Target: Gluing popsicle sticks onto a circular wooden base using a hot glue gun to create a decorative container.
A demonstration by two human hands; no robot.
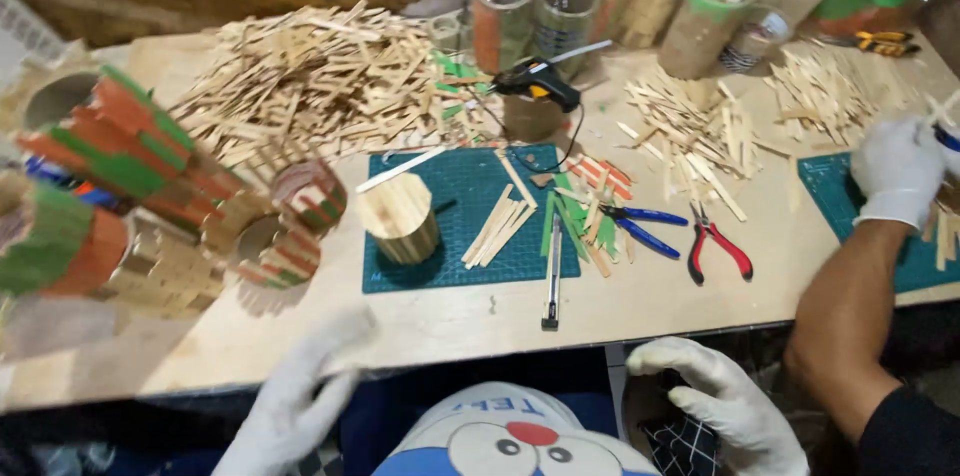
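A: Item one, the person's own hands?
B: Left hand [300, 396], white glove, fingers spread, grip open and holding nothing, blurred, low at the near edge of the desk [440, 321]. Right hand [725, 401], white glove, grip likewise open and empty, fingers loosely curled, just below the desk edge.

A: Nearest things?
B: Green cutting mat [470, 266] ahead of both hands. On it: a stick-clad cylinder [400, 218], bare wood, standing at the left part of the mat; a small bundle of plain sticks [498, 228] lying just right of it. A craft knife [552, 271] lies along the mat's right edge, its end over the bare desk.

A: Tools to the right?
B: Blue-handled pliers [645, 226] and red-handled pliers [718, 244], side by side, beside loose green and orange sticks [585, 198].

A: Behind the mat?
B: Glue gun [538, 82], black with yellow, resting on a short cylinder. Large heap of plain sticks [320, 76] at back left; smaller heaps at back right.

A: Left edge?
B: Finished holders [130, 151] in orange and green, lying tilted, blurred.

A: Anyone else?
B: A co-worker's gloved hand [898, 171] at far right, over a second green mat [835, 191]; whether it holds anything, I cannot tell.
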